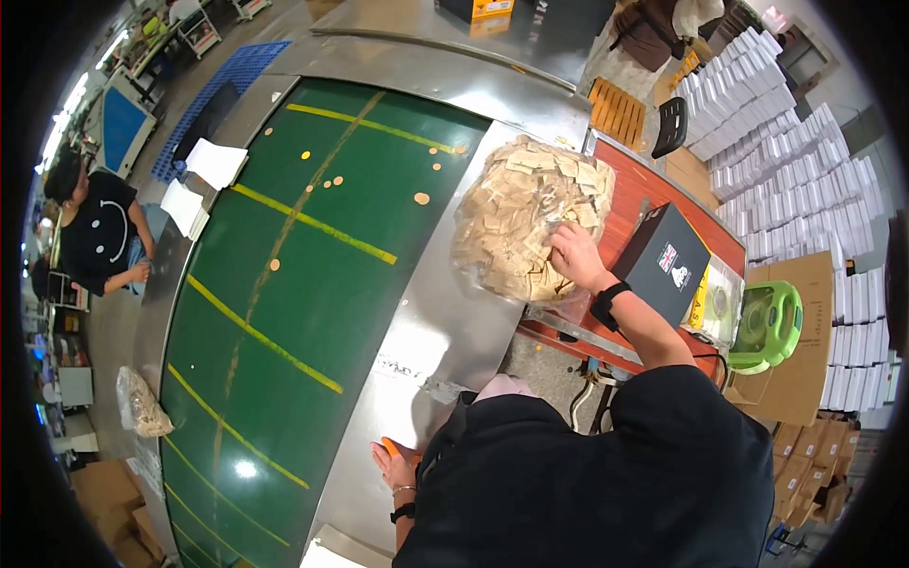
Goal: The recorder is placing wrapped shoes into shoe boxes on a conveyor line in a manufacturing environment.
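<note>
A large clear plastic bag (pixel 492 222) full of small tan paper packets lies across the metal edge and a red-brown tabletop. My right hand (pixel 576 256) is on the bag's right side, its fingers bent and drawn together among the packets and plastic. What sits between those fingertips is too small to make out. Low beside my body, over the metal ledge, my left hand (pixel 393 466) is closed around a small orange object (pixel 389 447). Most of that object is hidden by the hand, so its kind does not show.
A green conveyor belt (pixel 312 293) with yellow lines runs on the left, bearing several small round tan pieces. Right of the bag stand a black box (pixel 663 265) and a green plastic fan (pixel 769 327). Beyond the belt are a person (pixel 99 227) and another bag (pixel 142 402).
</note>
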